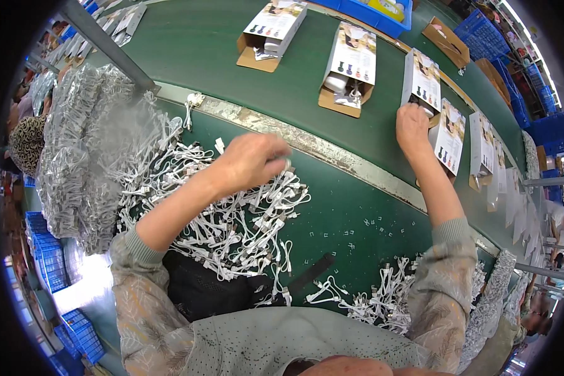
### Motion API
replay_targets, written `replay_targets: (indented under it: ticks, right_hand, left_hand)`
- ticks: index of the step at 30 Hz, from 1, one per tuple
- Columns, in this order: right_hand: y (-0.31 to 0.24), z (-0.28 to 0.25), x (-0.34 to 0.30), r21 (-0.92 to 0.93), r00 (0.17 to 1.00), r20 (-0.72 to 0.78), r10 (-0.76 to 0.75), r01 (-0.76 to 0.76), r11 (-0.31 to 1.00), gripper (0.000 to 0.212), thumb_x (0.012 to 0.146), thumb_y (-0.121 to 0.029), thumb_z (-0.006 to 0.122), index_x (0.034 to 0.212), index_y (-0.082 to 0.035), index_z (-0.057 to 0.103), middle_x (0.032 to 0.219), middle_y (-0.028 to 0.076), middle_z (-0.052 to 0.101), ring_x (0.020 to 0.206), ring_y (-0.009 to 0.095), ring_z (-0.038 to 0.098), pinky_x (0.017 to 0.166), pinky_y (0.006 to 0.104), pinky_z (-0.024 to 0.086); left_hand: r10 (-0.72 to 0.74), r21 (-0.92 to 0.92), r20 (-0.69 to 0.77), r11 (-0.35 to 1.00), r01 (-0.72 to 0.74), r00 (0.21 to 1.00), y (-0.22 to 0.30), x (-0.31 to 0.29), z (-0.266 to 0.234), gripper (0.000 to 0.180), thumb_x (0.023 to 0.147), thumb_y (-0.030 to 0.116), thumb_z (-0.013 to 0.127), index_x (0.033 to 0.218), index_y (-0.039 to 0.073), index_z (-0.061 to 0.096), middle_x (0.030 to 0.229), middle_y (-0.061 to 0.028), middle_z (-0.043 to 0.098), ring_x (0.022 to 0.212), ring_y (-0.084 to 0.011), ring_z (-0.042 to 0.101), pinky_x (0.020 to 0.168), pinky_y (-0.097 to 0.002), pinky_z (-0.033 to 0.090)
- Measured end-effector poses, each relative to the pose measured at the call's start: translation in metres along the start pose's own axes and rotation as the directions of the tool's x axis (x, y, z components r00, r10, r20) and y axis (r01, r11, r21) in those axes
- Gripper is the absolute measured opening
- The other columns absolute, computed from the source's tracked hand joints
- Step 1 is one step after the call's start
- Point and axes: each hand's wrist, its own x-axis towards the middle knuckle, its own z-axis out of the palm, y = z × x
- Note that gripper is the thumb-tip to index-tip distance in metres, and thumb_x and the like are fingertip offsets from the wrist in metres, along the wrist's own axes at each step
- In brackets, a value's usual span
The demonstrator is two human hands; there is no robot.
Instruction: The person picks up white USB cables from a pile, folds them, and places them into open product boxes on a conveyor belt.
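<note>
My left hand (254,160), slightly blurred, hovers over a big heap of short white USB cables (257,216). Its fingers are curled together, and a bit of white cable (287,164) shows at the fingertips. Reaching across the metal rail, my right hand (413,130) grips the open near end of a printed white box (422,78) on the green conveyor belt; its fingertips are partly hidden there. Just beside that hand lies another such box (450,135). To its left, a box (351,62) with an open brown flap shows white contents inside.
A worn metal rail (307,139) separates belt and green worktop (338,194). Bagged cables (84,150) are piled at left, with a black cloth bag (210,288) below. More cables (382,301) lie near my right forearm. A blue crate (382,22) stands beyond the belt.
</note>
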Motion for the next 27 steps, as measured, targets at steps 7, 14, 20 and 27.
replay_targets:
  ticks: [7,14,20,27]
  right_hand:
    - [-0.111,-0.12,-0.082,0.936,0.85,-0.03,-0.526,0.208,0.283,0.03,0.078,-0.016,0.069,0.105,-0.006,0.059,0.1,0.012,0.059,0.096,0.03,0.058,0.083,0.0369,0.048]
    - [-0.091,-0.133,-0.095,0.897,0.783,0.434,-0.446,-0.328,0.297,0.011,0.084,-0.012,0.061,0.086,-0.001,0.062,0.076,0.008,0.064,0.068,0.017,0.061,0.065,0.0288,0.048]
    - [-0.086,-0.125,-0.094,0.776,0.752,0.568,-0.334,-0.625,-0.086,0.019,0.088,-0.017,0.061,0.094,0.001,0.064,0.075,0.005,0.064,0.069,0.011,0.061,0.066,0.0268,0.051]
    - [-0.125,-0.134,-0.108,0.828,0.937,0.292,-0.191,-0.148,0.541,0.026,0.08,-0.028,0.07,0.085,-0.003,0.062,0.077,0.012,0.062,0.07,0.027,0.062,0.065,0.0372,0.049]
  left_hand:
    - [0.005,0.0,0.19,1.0,-0.005,0.982,-0.006,-0.017,0.026,0.044,0.071,0.019,0.071,0.109,0.002,0.057,0.096,-0.0138,0.061,0.092,-0.0319,0.06,0.082,-0.0394,0.049]
    - [-0.244,-0.506,0.032,0.833,0.226,0.969,-0.049,-0.022,0.018,0.031,0.072,0.009,0.068,0.097,-0.003,0.055,0.08,-0.0065,0.057,0.074,-0.0153,0.057,0.065,-0.027,0.048]
    - [-0.319,-0.7,0.05,0.664,0.261,0.946,-0.044,-0.025,0.013,0.022,0.081,0.009,0.062,0.098,-0.004,0.06,0.076,-0.0034,0.059,0.062,-0.0092,0.056,0.056,-0.0228,0.046]
    - [-0.413,-0.814,-0.071,0.55,0.187,0.908,-0.056,-0.028,0.017,0.017,0.085,0.012,0.066,0.092,-0.002,0.061,0.078,-0.0057,0.064,0.065,-0.0108,0.062,0.057,-0.0217,0.051]
